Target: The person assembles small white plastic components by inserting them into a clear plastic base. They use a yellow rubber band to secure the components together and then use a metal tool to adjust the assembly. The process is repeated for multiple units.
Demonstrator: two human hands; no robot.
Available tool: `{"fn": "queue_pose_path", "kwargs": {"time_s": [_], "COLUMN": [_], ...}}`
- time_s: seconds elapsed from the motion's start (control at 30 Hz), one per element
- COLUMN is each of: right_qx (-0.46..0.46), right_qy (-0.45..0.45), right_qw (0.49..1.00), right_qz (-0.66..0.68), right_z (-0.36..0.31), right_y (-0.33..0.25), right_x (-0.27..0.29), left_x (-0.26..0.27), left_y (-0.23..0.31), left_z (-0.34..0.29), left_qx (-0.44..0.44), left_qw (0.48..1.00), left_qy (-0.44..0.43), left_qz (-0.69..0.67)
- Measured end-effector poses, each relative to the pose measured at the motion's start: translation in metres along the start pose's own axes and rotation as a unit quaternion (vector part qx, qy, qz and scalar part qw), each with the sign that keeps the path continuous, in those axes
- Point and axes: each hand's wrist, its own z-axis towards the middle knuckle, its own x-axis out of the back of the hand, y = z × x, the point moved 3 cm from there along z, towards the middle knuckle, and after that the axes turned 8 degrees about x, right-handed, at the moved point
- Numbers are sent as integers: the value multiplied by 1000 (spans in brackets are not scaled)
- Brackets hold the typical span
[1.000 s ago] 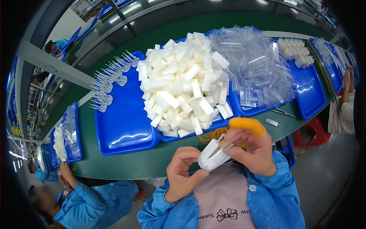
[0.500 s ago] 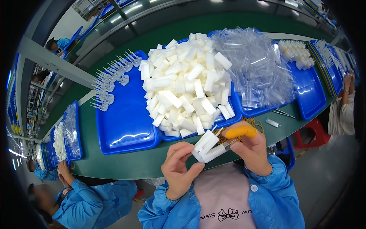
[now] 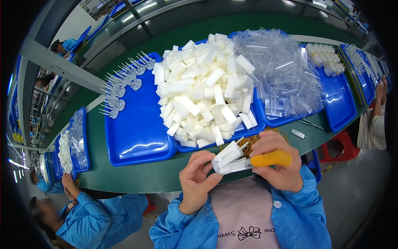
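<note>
Several white blocks (image 3: pixel 229 155) stand bunched at the lower centre of the frame, held between my two hands above the near edge of the green table (image 3: pixel 124 178). My left hand (image 3: pixel 198 178) curls in from the left, its thumb and bent fingers pinching the bunch at its lower left end, the palm hollow. My right hand (image 3: pixel 286 172) comes from the right with thumb and forefinger drawn together on what looks like a clear sleeve (image 3: pixel 241 164), though the orange finger cot (image 3: pixel 271 159) I wear hides its far end. Just past my fingers lie yellow strands (image 3: pixel 247 147). A mound of white foam pieces (image 3: pixel 207 91) fills the centre, with a heap of clear plastic sleeves (image 3: pixel 284 76) touching it at the upper right. At left of centre a blue tray (image 3: pixel 137 137) carries spiked clear parts (image 3: pixel 114 93) along its left and upper edges. Tweezers (image 3: pixel 311 123) and a small clear tube (image 3: pixel 298 133) rest near each other at right of centre. Lower left, a co-worker in a blue sleeve (image 3: pixel 93 216) sits at the same table.
</note>
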Motion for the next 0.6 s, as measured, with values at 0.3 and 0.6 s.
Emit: {"fn": "queue_pose_path", "kwargs": {"time_s": [0.3, 0.6], "right_qx": [-154, -94], "right_qy": [60, -9], "right_qw": [978, 995], "right_qz": [130, 42], "right_z": [-6, 2], "right_y": [19, 11], "right_x": [0, 12], "left_x": [-3, -6], "left_y": [-2, -4], "left_z": [3, 5], "left_qx": [20, -1], "left_qw": [999, 1000], "left_qy": [5, -17], "left_qz": [27, 4]}}
